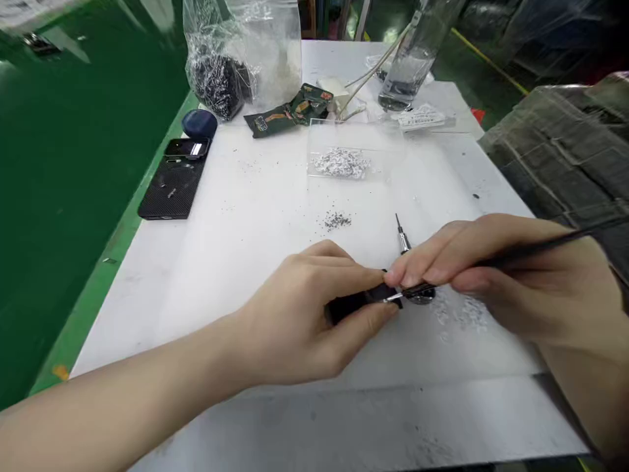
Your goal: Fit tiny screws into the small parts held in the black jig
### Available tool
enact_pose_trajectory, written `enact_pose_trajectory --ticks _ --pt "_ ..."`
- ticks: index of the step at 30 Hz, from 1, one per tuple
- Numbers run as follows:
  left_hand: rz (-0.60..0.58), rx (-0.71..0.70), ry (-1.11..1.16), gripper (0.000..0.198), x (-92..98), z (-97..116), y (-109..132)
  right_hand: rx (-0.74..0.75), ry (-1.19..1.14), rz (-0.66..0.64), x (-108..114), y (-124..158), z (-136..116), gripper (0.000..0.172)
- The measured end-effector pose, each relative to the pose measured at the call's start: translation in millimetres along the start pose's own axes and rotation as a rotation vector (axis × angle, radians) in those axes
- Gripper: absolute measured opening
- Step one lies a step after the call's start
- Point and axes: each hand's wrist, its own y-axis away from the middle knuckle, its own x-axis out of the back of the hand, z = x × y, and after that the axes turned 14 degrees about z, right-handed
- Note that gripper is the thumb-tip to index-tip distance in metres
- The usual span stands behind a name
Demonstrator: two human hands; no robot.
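Note:
My left hand (314, 314) pinches a small black part (356, 303) between thumb and fingers, low over the white table (221, 262). My right hand (511, 278) is closed on black tweezers (540, 248), whose silver tips touch the end of the black part. A small screwdriver (401, 237) lies on the table just behind the two hands. Under my right hand lies a scatter of tiny pale parts (464, 313).
A clear tray (344, 154) holds tiny silver parts; a small dark pile (337, 220) lies before it. A black phone (174, 180) and blue case (199, 122) sit at the left edge. Plastic bags (236, 59), a green packet (289, 111) and a water bottle (410, 62) stand behind.

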Motion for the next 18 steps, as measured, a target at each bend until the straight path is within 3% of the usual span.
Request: enact_pose_trajectory --ticks 18 --pt "-0.015 0.019 0.001 0.02 0.6 3.0 2.0 0.002 0.038 0.006 -1.1 -3.3 -1.8 0.012"
